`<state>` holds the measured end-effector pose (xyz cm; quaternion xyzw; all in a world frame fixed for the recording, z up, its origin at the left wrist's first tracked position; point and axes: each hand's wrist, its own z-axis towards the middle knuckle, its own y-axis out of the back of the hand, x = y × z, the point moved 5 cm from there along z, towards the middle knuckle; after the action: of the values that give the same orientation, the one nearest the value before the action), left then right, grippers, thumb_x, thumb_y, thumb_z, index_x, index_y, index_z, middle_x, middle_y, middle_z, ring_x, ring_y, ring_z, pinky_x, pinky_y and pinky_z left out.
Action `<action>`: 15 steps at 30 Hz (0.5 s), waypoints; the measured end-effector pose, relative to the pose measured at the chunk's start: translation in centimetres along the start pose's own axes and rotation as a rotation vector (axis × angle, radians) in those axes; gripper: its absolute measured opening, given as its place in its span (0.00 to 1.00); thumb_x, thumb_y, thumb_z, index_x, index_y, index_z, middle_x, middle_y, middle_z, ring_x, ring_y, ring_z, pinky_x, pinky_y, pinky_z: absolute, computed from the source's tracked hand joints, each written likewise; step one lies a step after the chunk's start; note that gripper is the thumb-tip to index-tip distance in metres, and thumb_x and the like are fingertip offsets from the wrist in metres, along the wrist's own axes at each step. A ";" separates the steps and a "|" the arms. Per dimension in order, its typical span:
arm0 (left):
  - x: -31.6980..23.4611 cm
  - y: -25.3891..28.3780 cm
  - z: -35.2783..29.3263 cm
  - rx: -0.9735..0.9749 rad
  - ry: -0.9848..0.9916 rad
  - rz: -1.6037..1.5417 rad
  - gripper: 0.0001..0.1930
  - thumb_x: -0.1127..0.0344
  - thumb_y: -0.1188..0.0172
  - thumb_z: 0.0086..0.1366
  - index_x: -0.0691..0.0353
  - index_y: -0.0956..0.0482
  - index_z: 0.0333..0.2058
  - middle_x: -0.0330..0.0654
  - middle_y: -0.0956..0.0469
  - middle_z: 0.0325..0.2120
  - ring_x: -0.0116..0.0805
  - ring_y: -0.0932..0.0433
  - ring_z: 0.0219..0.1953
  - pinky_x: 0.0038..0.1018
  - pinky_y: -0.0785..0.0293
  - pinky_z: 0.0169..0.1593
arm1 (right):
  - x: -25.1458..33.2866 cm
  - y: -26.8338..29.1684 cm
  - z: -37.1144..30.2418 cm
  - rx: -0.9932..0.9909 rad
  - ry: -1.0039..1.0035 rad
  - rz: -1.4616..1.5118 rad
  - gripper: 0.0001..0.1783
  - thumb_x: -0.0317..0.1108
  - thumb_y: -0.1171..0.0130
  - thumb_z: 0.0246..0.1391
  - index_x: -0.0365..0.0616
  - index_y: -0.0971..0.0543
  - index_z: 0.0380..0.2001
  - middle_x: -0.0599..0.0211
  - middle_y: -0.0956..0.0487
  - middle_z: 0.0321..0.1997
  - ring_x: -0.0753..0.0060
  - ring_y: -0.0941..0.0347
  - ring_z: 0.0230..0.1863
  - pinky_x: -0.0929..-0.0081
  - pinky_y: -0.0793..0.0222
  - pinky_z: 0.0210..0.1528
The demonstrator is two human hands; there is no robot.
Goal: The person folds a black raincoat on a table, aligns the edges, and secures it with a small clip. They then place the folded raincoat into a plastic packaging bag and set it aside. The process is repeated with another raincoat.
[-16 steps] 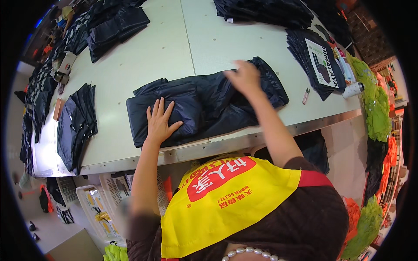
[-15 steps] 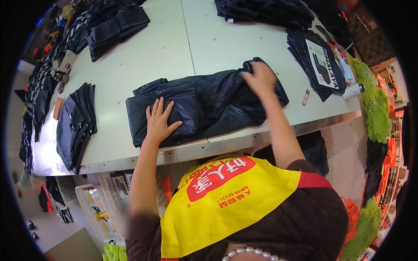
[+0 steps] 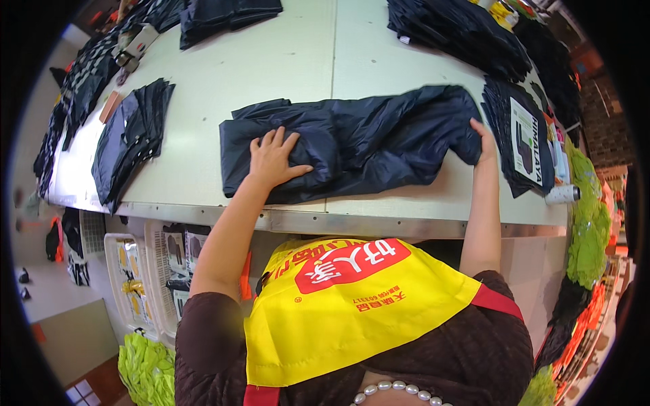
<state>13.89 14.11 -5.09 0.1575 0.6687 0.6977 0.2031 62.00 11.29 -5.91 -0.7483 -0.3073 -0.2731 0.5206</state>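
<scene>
A dark navy garment (image 3: pixel 389 145) of thin, shiny fabric lies lengthwise across the white table (image 3: pixel 271 78), near its front edge. Its left part is folded into a flat block, while the right part is loose and wrinkled. My left hand (image 3: pixel 274 161) rests flat on the folded block, fingers spread. At the garment's right end my right hand (image 3: pixel 484 143) has hold of the edge, thumb towards the top; some of its fingers are hidden. What kind of garment it is, I cannot tell.
Dark folded pieces (image 3: pixel 132 139) lie at the left. To the right is a dark stack (image 3: pixel 497 122) with a printed card (image 3: pixel 527 145), beside a white spool (image 3: pixel 562 195). More dark piles (image 3: pixel 460 37) sit at the back. A metal strip (image 3: pixel 352 223) edges the table.
My right hand has moved right and turned, drawing the garment's bunched right end out flatter and longer. My left hand stays on the folded block. The whole view has shifted.
</scene>
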 end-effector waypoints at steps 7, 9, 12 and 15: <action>-1.5 -2.3 0.7 0.132 0.157 0.305 0.40 0.33 0.46 0.51 0.48 0.35 0.59 0.47 0.38 0.60 0.48 0.40 0.61 0.52 0.45 0.55 | -7.7 -35.1 -4.8 0.303 0.293 -0.892 0.19 0.36 0.39 0.43 0.34 0.24 0.38 0.52 0.21 0.33 0.64 0.22 0.34 0.69 0.26 0.39; -1.3 -4.7 0.3 0.124 0.073 0.537 0.34 0.38 0.46 0.54 0.49 0.31 0.56 0.45 0.35 0.57 0.46 0.38 0.58 0.47 0.43 0.55 | -16.7 -40.3 -4.1 0.381 0.354 -1.411 0.24 0.43 0.36 0.40 0.34 0.27 0.35 0.47 0.23 0.36 0.61 0.25 0.37 0.71 0.31 0.44; -3.2 -3.6 -1.4 -0.037 -0.054 0.195 0.29 0.44 0.44 0.55 0.51 0.29 0.52 0.45 0.32 0.53 0.44 0.34 0.54 0.42 0.40 0.53 | -29.9 -39.9 -2.2 0.479 0.175 -1.923 0.31 0.49 0.32 0.37 0.37 0.30 0.37 0.48 0.22 0.37 0.51 0.26 0.41 0.44 0.41 0.52; -4.1 -3.0 -4.3 -0.065 -0.218 -0.047 0.24 0.49 0.43 0.55 0.53 0.26 0.48 0.44 0.29 0.48 0.42 0.30 0.49 0.38 0.37 0.51 | -32.1 -41.7 -4.0 0.480 0.423 -2.219 0.32 0.48 0.31 0.35 0.37 0.31 0.38 0.50 0.22 0.38 0.51 0.28 0.46 0.42 0.49 0.58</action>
<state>15.58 8.43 -8.12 0.2101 0.6232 0.6929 0.2957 9.37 13.04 -2.61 0.1126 -0.7466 -0.6348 0.1642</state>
